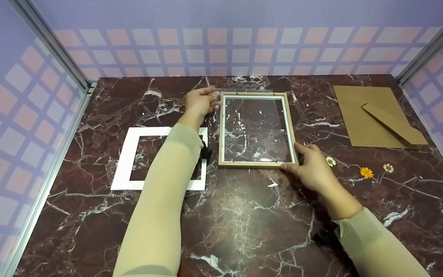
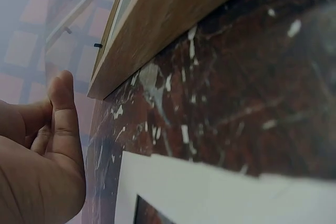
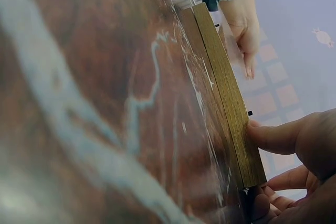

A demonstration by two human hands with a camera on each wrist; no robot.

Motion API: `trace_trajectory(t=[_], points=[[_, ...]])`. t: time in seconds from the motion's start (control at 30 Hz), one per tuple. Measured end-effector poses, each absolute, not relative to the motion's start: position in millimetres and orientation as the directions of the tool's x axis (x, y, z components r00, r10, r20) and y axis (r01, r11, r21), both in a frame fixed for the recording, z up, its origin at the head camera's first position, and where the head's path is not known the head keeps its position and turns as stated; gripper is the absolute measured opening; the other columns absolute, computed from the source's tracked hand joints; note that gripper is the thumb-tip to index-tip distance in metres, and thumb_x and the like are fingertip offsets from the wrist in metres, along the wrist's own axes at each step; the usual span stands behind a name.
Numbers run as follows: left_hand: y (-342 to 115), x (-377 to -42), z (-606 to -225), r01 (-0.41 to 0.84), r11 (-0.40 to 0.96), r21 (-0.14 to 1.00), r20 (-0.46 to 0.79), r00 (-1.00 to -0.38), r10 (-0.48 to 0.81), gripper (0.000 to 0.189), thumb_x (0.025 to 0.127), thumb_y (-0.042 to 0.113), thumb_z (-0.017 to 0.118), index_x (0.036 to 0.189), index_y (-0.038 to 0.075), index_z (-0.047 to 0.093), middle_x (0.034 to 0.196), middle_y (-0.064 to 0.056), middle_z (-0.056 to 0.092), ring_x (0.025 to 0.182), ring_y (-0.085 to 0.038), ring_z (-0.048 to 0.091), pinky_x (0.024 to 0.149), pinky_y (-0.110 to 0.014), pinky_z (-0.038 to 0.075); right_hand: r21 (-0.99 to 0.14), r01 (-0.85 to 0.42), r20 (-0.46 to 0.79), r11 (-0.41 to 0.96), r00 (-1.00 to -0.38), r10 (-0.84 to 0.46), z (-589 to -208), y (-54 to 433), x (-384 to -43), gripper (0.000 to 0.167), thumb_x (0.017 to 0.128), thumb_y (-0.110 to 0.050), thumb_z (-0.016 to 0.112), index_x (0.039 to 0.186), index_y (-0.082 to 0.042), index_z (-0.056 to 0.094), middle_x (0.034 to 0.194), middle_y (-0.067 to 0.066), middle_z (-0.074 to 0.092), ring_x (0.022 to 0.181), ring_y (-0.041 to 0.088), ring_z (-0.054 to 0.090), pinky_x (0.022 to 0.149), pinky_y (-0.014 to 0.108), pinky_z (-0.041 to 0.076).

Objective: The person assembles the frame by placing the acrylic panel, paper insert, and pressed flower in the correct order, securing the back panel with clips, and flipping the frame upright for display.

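Note:
A wooden picture frame with a white inner edge lies on the marbled table, and the tabletop shows through its opening. My right hand grips its lower right corner, thumb on the near edge and fingers at the side. At the far left corner, my left hand pinches a thin clear sheet, whose edge shows faintly beyond the frame's far side. Small black tabs stand on the frame's back edges. Left of it lies a white mat board with a cut-out window, partly covered by my left forearm.
At the back right lies a brown board with a folded stand flap. In front of it are an orange flower and two small white flowers, one beside it, another near my right hand. Patterned walls enclose the table.

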State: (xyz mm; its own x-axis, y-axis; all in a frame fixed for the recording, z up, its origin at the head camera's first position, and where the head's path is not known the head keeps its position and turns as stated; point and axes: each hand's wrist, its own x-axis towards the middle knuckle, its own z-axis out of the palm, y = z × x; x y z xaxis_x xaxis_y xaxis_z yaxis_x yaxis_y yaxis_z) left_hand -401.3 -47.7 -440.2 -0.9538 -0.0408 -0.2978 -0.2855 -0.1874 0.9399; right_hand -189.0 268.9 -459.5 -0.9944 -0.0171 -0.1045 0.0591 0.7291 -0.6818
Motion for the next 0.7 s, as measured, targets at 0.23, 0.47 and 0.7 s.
trace_trajectory(t=[0.23, 0.47, 0.7], points=[[-44, -404, -444, -0.276, -0.194, 0.941, -0.29, -0.956, -0.046, 0.047, 0.11, 0.0, 0.069, 0.156, 0.0, 0.064, 0.143, -0.023, 0.077, 0.065, -0.012, 0.075, 0.061, -0.018, 0.064, -0.673, 0.056, -0.098, 0.738, -0.995, -0.014, -460, 269, -189, 0.09, 0.098, -0.021, 0.087, 0.168, 0.01, 0.04, 0.154, 0.041, 0.051, 0.122, 0.047, 0.062, 0.12, 0.066, 0.053], [-41, -403, -445, -0.267, -0.196, 0.944, -0.283, -0.958, -0.058, 0.046, 0.111, -0.003, 0.065, 0.157, 0.0, 0.064, 0.145, -0.025, 0.075, 0.064, -0.011, 0.073, 0.057, -0.016, 0.06, -0.68, 0.064, -0.11, 0.731, -0.994, -0.015, -460, 269, -188, 0.09, 0.099, -0.021, 0.087, 0.169, 0.009, 0.039, 0.155, 0.041, 0.05, 0.117, 0.046, 0.065, 0.116, 0.065, 0.056], [-30, -403, -445, -0.255, -0.199, 0.946, -0.266, -0.964, -0.029, 0.048, 0.11, -0.002, 0.067, 0.158, -0.003, 0.061, 0.147, -0.027, 0.074, 0.066, -0.012, 0.072, 0.059, -0.018, 0.062, -0.676, 0.065, -0.115, 0.734, -0.993, -0.018, -459, 269, -188, 0.091, 0.099, -0.022, 0.087, 0.169, 0.008, 0.039, 0.156, 0.041, 0.05, 0.124, 0.05, 0.063, 0.121, 0.067, 0.052]])
